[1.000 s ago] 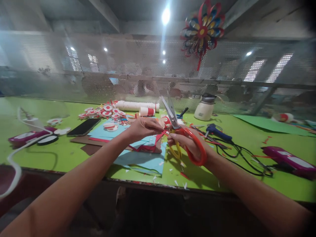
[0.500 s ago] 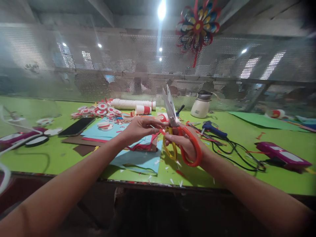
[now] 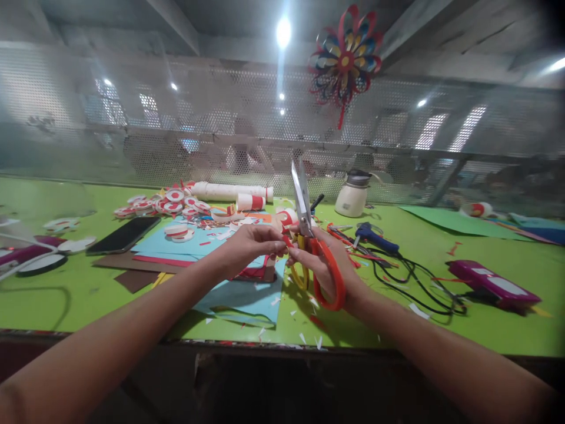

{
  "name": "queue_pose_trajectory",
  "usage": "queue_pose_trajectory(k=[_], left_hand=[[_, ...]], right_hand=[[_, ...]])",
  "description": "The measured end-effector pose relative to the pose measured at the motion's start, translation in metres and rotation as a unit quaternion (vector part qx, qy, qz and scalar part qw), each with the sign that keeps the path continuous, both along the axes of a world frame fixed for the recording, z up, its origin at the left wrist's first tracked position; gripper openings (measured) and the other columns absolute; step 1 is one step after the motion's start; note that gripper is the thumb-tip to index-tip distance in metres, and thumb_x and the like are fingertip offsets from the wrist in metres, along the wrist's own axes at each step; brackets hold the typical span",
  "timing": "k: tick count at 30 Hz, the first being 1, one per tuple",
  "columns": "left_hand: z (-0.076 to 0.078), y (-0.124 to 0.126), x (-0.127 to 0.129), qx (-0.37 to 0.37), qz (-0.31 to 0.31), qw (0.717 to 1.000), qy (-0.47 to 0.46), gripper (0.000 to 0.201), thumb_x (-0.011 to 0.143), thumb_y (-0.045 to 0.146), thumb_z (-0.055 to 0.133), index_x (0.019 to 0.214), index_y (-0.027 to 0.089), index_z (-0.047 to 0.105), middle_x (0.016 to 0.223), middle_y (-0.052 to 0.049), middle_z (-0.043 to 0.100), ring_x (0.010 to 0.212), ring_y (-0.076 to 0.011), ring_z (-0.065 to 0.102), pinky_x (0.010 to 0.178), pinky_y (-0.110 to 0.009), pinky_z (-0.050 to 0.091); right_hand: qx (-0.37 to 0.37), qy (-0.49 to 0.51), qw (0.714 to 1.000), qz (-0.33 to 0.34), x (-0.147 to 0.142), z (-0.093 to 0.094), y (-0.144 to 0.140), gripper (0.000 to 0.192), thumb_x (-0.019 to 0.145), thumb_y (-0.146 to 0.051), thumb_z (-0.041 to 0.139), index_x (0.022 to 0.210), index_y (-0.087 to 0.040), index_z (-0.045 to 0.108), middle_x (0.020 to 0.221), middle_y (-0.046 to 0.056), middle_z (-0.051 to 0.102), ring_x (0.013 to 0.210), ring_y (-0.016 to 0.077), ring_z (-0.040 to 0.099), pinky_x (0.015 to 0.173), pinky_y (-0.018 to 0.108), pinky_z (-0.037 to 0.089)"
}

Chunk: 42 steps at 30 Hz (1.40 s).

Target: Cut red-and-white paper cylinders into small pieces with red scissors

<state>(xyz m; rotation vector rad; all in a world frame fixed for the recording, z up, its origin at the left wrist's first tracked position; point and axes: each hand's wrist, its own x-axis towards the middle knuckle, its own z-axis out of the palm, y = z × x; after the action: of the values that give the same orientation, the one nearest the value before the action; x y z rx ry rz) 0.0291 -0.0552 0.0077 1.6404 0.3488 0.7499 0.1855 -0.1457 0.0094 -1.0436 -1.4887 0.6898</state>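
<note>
- Green tabletop (image 3: 66, 294) runs in front of me, perforated metal mesh wall (image 3: 132, 118) behind it, ceiling lights glaring above.
- My right hand (image 3: 329, 265) is closed around the orange-and-yellow-handled steel scissors (image 3: 309, 241), fingers through the orange loop, blades pointing up and nearly together.
- My left hand (image 3: 247, 247) is pinched shut on a thin red paper strip (image 3: 286, 241), fingertips right at the scissor pivot; the two hands touch, held just above the table's near edge.
- Strip is small and partly hidden by fingers, can't tell its full shape.
- Under the hands: light blue paper sheets (image 3: 242, 294) stacked with red and brown sheets, small white paper scraps (image 3: 309, 338) scattered near the edge.
- Left of the stack: black smartphone (image 3: 123, 234) lying flat.
- Behind it: pile of red-and-white paper discs (image 3: 168, 203), and a white rolled paper tube (image 3: 229, 191) lying on its side.
- Right of the hands: blue glue gun (image 3: 375, 235) with black cable (image 3: 419, 282) tangled on the table.
- Further back: cream-coloured kettle-shaped pot (image 3: 352, 194), upright.
- Far right: magenta-and-white flat device (image 3: 494, 282); a similar one at the far left edge.
- Hanging above: red, blue and yellow paper flower decoration (image 3: 344, 59).
</note>
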Motion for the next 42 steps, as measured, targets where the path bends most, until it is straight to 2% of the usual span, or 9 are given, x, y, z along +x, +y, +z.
queue_pose_trajectory(k=[6,10,15,21,25,28,35,39,42], left_hand=[[0.001,-0.005,0.002,-0.03,0.012,0.999,0.012,0.015,0.068,0.026,0.068,0.074,0.012,0.065,0.066,-0.003,0.064,0.06,-0.011,0.055,0.062,-0.028,0.042],[0.004,-0.004,0.001,-0.049,0.015,0.999,0.004,0.015,0.069,0.025,0.068,0.071,0.011,0.062,0.065,-0.003,0.063,0.06,-0.0107,0.056,0.061,-0.027,0.042],[0.011,0.0,-0.005,-0.111,0.014,0.992,-0.051,0.013,0.07,0.018,0.067,0.073,0.011,0.056,0.074,-0.006,0.066,0.07,-0.0134,0.061,0.066,-0.028,0.046],[0.013,0.004,-0.013,-0.119,-0.001,0.99,-0.073,0.013,0.071,0.017,0.065,0.073,0.012,0.054,0.063,-0.002,0.061,0.059,-0.0106,0.058,0.058,-0.025,0.043],[0.01,0.009,-0.016,-0.114,0.017,0.992,-0.041,0.013,0.068,0.016,0.068,0.076,0.012,0.058,0.066,-0.003,0.062,0.061,-0.0096,0.057,0.057,-0.023,0.041],[0.008,0.012,-0.018,-0.098,0.013,0.995,0.007,0.014,0.067,0.019,0.068,0.078,0.011,0.062,0.065,-0.002,0.061,0.059,-0.0081,0.054,0.058,-0.023,0.041],[0.01,0.005,-0.018,-0.026,-0.056,0.993,0.097,0.02,0.073,0.023,0.063,0.09,0.012,0.064,0.07,-0.004,0.063,0.06,-0.0093,0.056,0.058,-0.024,0.042],[0.01,-0.002,-0.015,-0.002,-0.099,0.991,0.093,0.026,0.072,0.023,0.064,0.096,0.012,0.058,0.068,-0.003,0.063,0.058,-0.0099,0.056,0.054,-0.023,0.042],[0.009,-0.003,-0.012,-0.004,-0.112,0.99,0.088,0.024,0.072,0.023,0.064,0.092,0.014,0.054,0.064,-0.001,0.062,0.054,-0.0098,0.056,0.052,-0.023,0.042]], right_hand=[[-0.008,-0.02,1.0,-0.013,-0.001,0.0,0.001,0.034,0.074,-0.022,0.062,0.107,-0.021,0.056,0.078,0.002,0.063,0.078,0.0207,0.063,0.07,0.034,0.052],[-0.028,-0.017,0.999,-0.008,-0.004,0.005,-0.004,0.031,0.074,-0.019,0.061,0.104,-0.019,0.057,0.087,0.003,0.064,0.074,0.0179,0.063,0.07,0.033,0.051],[-0.045,-0.018,0.999,0.019,-0.004,0.01,-0.009,0.022,0.079,-0.027,0.058,0.098,-0.017,0.058,0.08,0.003,0.065,0.068,0.0165,0.063,0.066,0.031,0.051],[-0.053,-0.027,0.998,0.011,0.002,0.006,-0.007,0.022,0.083,-0.038,0.054,0.081,-0.017,0.058,0.069,0.001,0.061,0.063,0.0154,0.061,0.06,0.028,0.05],[-0.064,-0.029,0.998,0.006,0.006,0.005,-0.004,0.024,0.082,-0.039,0.054,0.077,-0.016,0.055,0.07,0.001,0.059,0.063,0.0152,0.061,0.061,0.029,0.049],[-0.063,-0.017,0.998,0.007,0.008,0.005,-0.001,0.023,0.081,-0.039,0.055,0.087,-0.016,0.056,0.071,0.001,0.059,0.065,0.0159,0.061,0.063,0.029,0.05],[-0.032,-0.082,0.996,-0.012,0.008,0.008,0.0,0.024,0.078,-0.033,0.059,0.095,-0.016,0.061,0.081,0.005,0.063,0.067,0.0177,0.062,0.064,0.032,0.051],[-0.015,-0.111,0.994,-0.008,0.006,0.01,-0.002,0.028,0.075,-0.025,0.062,0.102,-0.019,0.062,0.091,0.005,0.064,0.077,0.0199,0.061,0.069,0.033,0.051],[-0.023,-0.125,0.992,-0.01,0.005,0.009,-0.003,0.033,0.072,-0.019,0.062,0.105,-0.02,0.062,0.083,0.004,0.065,0.074,0.0197,0.061,0.066,0.032,0.051]])
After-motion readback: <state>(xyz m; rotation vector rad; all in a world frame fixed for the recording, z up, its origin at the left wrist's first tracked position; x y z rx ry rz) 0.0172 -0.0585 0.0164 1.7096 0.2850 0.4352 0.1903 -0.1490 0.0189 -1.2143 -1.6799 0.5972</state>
